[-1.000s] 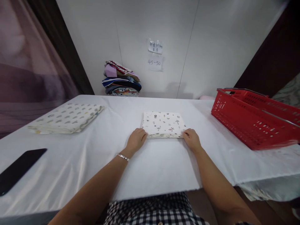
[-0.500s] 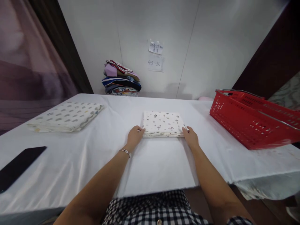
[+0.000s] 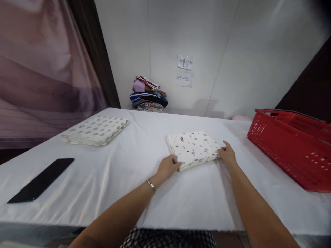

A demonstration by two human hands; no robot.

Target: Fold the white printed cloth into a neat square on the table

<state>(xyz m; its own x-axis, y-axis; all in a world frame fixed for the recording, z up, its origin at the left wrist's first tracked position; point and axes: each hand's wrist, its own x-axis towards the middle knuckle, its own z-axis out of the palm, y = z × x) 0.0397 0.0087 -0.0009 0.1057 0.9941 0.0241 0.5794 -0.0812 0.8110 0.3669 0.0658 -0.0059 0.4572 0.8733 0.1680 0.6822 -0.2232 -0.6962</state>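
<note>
**Folded printed cloth held at both near corners**

Folded printed cloth (image 3: 194, 148), white with small scattered motifs, lies flat on the white-covered table (image 3: 181, 199), squarely between the two hands and just beyond them. It sits turned a little, its near edge running up toward the right hand.

The left hand (image 3: 167, 167) rests at the cloth's near left corner, fingers curled loosely with the tips at the edge of the folded layers; I cannot tell whether they pinch the fabric or only press against it. A thin silver bracelet (image 3: 151, 185) circles that wrist. The right hand (image 3: 227, 155) meets the near right corner, fingers extended and slightly spread along the cloth's side, touching it; it is not closed around anything that I can see.

Well off to the left of the left hand lies a second folded cloth (image 3: 96, 129), pale with rows of grey and yellow shapes. Nearer the person on that same side, a flat black phone (image 3: 41, 180) lies on the table. To the right of the right hand stands a red plastic basket (image 3: 292, 148), near but apart from the printed cloth. Beyond both hands, against the wall, a stack of coloured folded garments (image 3: 149, 99) sits under two paper notes (image 3: 184, 70).
</note>
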